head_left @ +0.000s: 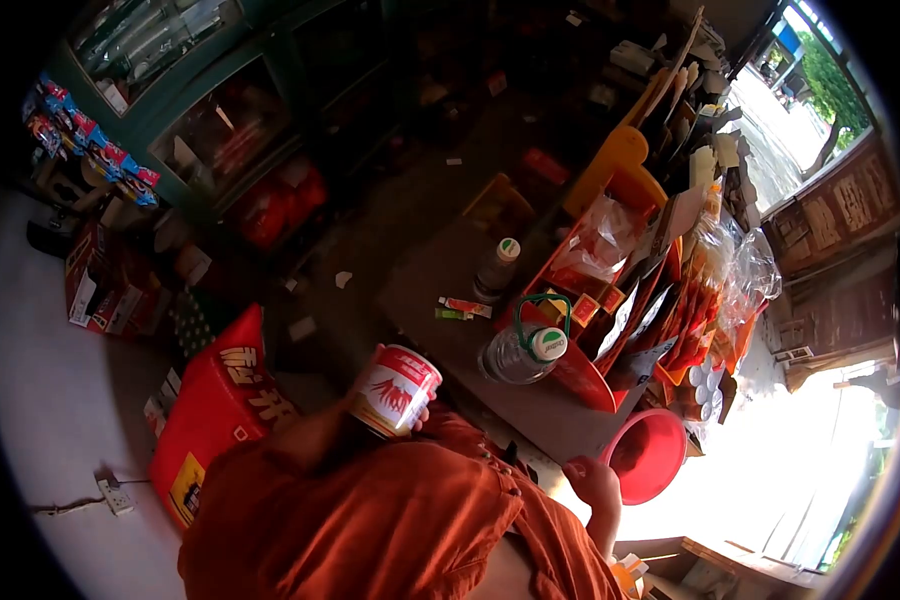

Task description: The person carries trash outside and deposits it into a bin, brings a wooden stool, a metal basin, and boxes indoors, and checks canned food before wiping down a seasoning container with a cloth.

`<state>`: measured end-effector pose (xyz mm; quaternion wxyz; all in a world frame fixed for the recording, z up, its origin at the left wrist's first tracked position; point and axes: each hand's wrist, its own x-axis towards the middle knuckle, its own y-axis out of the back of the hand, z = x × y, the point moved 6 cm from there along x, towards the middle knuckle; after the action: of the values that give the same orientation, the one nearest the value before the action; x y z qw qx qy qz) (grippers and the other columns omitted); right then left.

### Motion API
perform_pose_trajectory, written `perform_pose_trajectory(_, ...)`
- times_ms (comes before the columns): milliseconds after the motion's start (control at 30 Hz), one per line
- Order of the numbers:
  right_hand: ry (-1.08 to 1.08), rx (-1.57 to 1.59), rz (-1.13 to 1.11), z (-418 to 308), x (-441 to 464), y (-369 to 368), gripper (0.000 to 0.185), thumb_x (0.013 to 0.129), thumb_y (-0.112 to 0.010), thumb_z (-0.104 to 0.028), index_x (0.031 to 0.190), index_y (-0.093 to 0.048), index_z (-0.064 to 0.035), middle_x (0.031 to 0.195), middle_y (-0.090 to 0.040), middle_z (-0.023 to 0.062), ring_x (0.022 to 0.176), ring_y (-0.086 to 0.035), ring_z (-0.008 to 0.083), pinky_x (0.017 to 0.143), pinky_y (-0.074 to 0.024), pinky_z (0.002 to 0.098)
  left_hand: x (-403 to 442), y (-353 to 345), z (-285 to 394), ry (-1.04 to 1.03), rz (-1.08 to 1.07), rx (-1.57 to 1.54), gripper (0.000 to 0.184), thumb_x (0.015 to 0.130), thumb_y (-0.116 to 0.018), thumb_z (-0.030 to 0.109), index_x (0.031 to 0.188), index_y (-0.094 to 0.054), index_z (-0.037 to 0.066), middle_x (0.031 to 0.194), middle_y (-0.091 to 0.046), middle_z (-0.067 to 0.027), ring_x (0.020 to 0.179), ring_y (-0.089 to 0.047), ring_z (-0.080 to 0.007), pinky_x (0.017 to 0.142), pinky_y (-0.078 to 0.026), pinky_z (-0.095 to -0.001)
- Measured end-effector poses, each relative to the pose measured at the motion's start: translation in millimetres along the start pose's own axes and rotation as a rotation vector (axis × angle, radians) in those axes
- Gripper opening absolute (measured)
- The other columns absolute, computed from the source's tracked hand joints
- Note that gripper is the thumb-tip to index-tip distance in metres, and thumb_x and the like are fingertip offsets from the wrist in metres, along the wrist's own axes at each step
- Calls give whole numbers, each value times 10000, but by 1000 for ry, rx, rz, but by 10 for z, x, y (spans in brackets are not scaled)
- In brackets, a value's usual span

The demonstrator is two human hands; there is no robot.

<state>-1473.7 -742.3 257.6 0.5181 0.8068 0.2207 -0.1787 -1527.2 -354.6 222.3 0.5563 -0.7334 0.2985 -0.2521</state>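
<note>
My left hand (423,417) is wrapped round a can (397,390) with a red and white label that pictures red chili peppers. The can is tilted in front of my orange-red shirt. My right hand (592,482) looks closed, beside the left rim of a pink-red plastic basin (663,480). What its fingers hold, if anything, is hidden. Beyond the two hands stands a brown table (420,290), carrying a large clear jar (515,358) with a green handle and a smaller bottle (495,272) with a white and green cap.
A small tube-like packet (465,306) lies on the table. An orange-red tray (580,375) holds boxes and plastic packets. At my left are a red bag (215,400) and a red carton (110,290). A dark green cabinet (180,120) stands behind; bright daylight enters from the right.
</note>
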Motion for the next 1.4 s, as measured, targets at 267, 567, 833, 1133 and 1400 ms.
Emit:
perform_pose_trajectory(267,359,550,-137,-1479,226,-441,310,990,-515,-273,1179,-598,-41,1083,-654,144,1034,-612,293,894,-461,378,-529,-7,1008,-161,-74,112,1160,722,-458,859,1466,-271,-12,1330,-450,-317,1219,-477,-479,1026,-384,-608)
perform_pose_trajectory(567,223,698,-120,-3746,1452,-970,313,977,-549,-253,1220,-577,-57,1108,-642,138,1062,-605,240,913,-462,355,-1456,-370,3435,-121,-98,57,1232,681,-462,889,1478,-217,-18,1370,-409,-350,1260,-446,-486,1033,-363,-617)
perform_pose_trajectory(833,51,712,55,-4804,2984,-757,392,935,-621,-216,1281,-544,-48,1157,-631,87,1102,-582,177,953,-461,307,-2102,-1218,4939,-188,-109,8,1169,690,-527,849,1463,-267,12,1355,-424,-337,1276,-426,-491,1039,-344,-639)
perform_pose_trajectory(1133,147,657,64,-5198,3979,-1020,309,899,-665,-217,1146,-624,-36,1031,-669,94,956,-631,167,852,-504,300,-1614,-1558,5670,-448,450,389,1146,672,-301,938,1346,-452,23,1181,-597,-258,997,-638,-414,829,-541,-564)
perform_pose_trajectory(1400,196,1054,-222,-5701,5159,-188,312,917,-641,-252,1148,-632,-43,1086,-667,68,1012,-611,143,927,-465,294,-549,-1808,6736,-513,652,699,1094,694,-287,923,1295,-499,34,1082,-652,-183,959,-667,-324,804,-569,-478)
